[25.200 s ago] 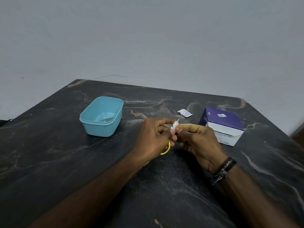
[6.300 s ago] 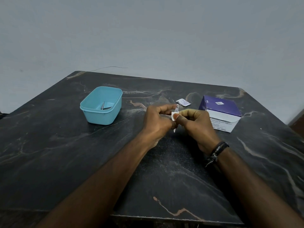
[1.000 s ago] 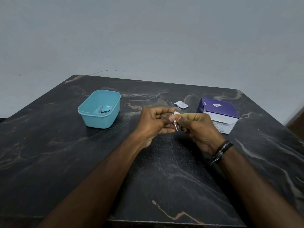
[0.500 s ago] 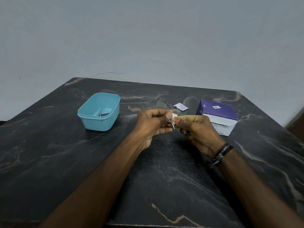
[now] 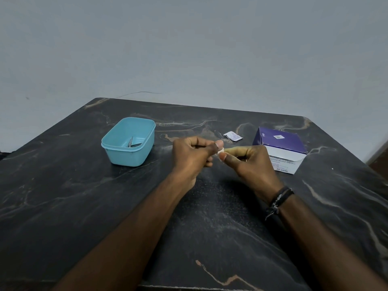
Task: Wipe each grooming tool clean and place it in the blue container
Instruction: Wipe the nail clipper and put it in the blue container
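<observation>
Head view: right of the tub (image 5: 128, 141), left hand (image 5: 192, 156) is pinching a hidden tool while right hand (image 5: 249, 162) is pinching a wipe (image 5: 220, 151) around it to clean it.

I had both forearms stretched forward from the near edge, converging toward the middle. My left hand (image 5: 192, 156) was curled, thumb pressed against the forefinger in a pinch. My right hand (image 5: 249, 161) met it thumb to thumb, its fingers also curled, forefinger extended leftward and pinching a wipe (image 5: 220, 151). A dark band (image 5: 280, 198) circled my right wrist.
</observation>
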{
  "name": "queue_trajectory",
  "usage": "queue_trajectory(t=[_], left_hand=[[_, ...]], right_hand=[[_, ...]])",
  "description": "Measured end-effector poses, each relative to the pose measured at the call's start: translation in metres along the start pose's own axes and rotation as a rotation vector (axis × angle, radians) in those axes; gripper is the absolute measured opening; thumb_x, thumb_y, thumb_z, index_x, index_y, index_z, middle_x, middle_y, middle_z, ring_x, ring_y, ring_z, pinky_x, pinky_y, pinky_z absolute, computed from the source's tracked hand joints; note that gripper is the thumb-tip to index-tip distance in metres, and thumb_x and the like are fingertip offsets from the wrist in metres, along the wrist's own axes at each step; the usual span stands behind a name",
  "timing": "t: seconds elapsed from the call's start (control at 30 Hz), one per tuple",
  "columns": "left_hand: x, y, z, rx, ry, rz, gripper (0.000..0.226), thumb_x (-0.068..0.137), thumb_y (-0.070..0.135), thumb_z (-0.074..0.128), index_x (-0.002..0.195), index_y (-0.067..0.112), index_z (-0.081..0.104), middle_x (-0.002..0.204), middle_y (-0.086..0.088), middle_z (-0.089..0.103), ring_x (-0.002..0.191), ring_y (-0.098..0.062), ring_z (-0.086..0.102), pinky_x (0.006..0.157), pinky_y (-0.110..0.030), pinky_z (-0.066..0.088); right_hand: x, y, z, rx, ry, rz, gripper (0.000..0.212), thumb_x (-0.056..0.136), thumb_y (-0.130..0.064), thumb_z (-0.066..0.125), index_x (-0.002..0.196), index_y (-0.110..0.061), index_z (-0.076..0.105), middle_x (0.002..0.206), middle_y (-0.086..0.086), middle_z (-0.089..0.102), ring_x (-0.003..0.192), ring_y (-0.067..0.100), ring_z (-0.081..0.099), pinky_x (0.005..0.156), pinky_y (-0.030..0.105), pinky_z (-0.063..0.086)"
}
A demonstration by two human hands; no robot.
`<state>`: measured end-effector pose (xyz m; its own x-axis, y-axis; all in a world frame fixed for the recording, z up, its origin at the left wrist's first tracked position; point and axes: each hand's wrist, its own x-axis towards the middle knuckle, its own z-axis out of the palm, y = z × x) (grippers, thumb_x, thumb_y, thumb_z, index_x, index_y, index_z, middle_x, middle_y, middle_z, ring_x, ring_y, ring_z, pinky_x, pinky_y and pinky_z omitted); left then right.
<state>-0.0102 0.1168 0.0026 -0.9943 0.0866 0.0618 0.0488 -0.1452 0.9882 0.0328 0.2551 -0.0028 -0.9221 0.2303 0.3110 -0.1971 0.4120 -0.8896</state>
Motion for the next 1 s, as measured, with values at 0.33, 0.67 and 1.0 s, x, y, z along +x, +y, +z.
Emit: queue_trajectory(t=[0.33, 0.67, 1.0], left_hand=[[0.001, -0.005, 0.003, 0.069, 0.038, 0.036, 0.021, 0.074, 0.022, 0.083, 0.074, 0.005, 0.07, 0.06, -0.006, 0.066, 0.049, -0.012, 0.058, 0.053, -0.028, 0.052], [0.002, 0.011, -0.001, -0.015, 0.168, 0.042, 0.011, 0.089, 0.016, 0.068, 0.08, 0.011, 0.07, 0.063, -0.005, 0.065, 0.057, -0.013, 0.063, 0.056, -0.026, 0.058], [0.031, 0.103, -0.079, 0.165, 0.245, 0.26, 0.012, 0.094, 0.002, 0.057, 0.091, 0.009, 0.067, 0.082, -0.012, 0.068, 0.058, -0.017, 0.065, 0.051, -0.028, 0.058]], right_hand=[[-0.002, 0.003, 0.004, -0.006, -0.026, 0.042, 0.009, 0.084, -0.017, 0.074, 0.083, -0.01, 0.079, 0.077, 0.007, 0.076, 0.068, 0.01, 0.063, 0.064, 0.025, 0.049], [-0.005, 0.0, 0.009, -0.061, -0.054, 0.032, 0.01, 0.082, -0.022, 0.076, 0.08, -0.012, 0.079, 0.069, 0.002, 0.074, 0.054, 0.0, 0.055, 0.053, 0.015, 0.043], [-0.002, 0.001, 0.008, 0.008, 0.025, 0.034, 0.016, 0.083, -0.027, 0.076, 0.072, -0.015, 0.077, 0.072, 0.003, 0.075, 0.06, 0.004, 0.057, 0.059, 0.019, 0.045]])
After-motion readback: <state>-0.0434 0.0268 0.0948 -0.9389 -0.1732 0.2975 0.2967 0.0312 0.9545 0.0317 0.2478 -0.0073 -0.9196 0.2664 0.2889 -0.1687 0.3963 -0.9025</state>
